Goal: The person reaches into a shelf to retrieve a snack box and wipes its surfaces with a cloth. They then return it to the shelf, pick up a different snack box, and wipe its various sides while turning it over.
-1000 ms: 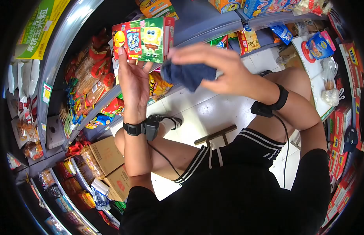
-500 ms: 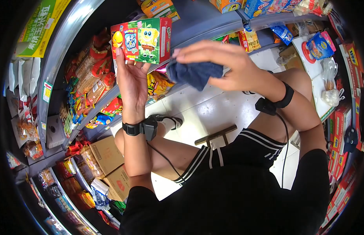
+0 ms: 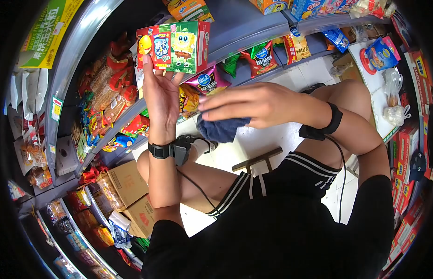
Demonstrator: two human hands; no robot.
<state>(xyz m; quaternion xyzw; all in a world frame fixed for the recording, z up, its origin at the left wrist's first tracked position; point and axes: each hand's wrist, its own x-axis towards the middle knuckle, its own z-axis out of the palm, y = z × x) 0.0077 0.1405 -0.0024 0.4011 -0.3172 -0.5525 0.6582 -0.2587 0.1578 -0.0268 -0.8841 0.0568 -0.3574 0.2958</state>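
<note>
A red and green box (image 3: pixel 173 48) with a yellow cartoon figure is held up near the shelf by my left hand (image 3: pixel 162 95), with the thumb on its front and the fingers beneath. Lower and to the right, my right hand (image 3: pixel 258 104) grips a dark blue cloth (image 3: pixel 221 129), which hangs under its fingers. The cloth and the box are apart. Behind the hands, snack bags, among them a purple one (image 3: pixel 205 80) and a red one (image 3: pixel 261 60), stand on a lower shelf.
Shelves of packaged snacks curve round the left side, with brown cartons (image 3: pixel 128 182) below. A wooden stool edge (image 3: pixel 257 159) shows between the knees. To the right, a white surface (image 3: pixel 375 95) bears bags, and red boxes (image 3: pixel 403 156) are stacked.
My right hand has moved down with the cloth, uncovering the snack bags behind. My left hand and the box have shifted slightly to the right.
</note>
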